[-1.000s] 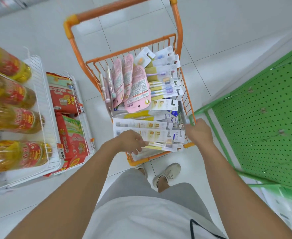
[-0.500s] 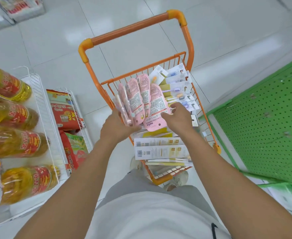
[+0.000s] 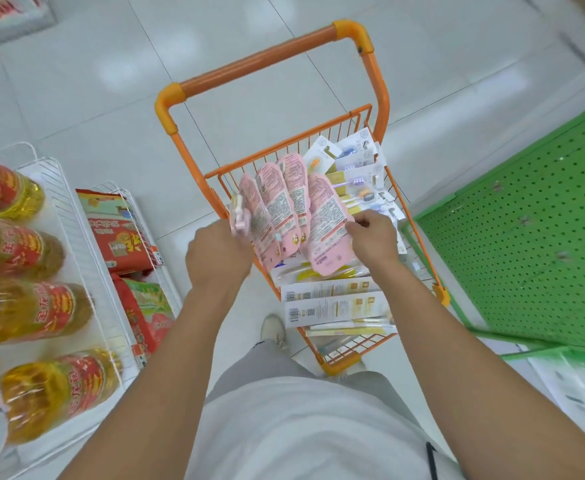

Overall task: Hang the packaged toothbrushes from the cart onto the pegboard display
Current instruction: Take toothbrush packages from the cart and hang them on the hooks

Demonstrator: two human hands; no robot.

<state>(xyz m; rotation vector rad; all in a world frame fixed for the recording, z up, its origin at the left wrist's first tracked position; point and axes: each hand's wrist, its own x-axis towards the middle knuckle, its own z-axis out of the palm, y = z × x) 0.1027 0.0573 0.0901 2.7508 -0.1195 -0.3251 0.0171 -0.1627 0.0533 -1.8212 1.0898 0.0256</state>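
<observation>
Toothbrush packs (image 3: 332, 299) in orange cart (image 3: 350, 362)

Orange painted wire metal cart (image 3: 381, 157), glossy pink plastic-fronted packs (image 3: 284, 209), perforated green pegboard (image 3: 526, 216), shiny floor tiles (image 3: 111, 81)

Bare forearms, no sleeves showing; a white shirt (image 3: 305, 431) with a thin black mark at 4 o'clock, grey trousers (image 3: 260, 365), a pale lace-up shoe (image 3: 274, 332)

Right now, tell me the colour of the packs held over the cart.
Pink packs, printed with small text; head view.
</observation>
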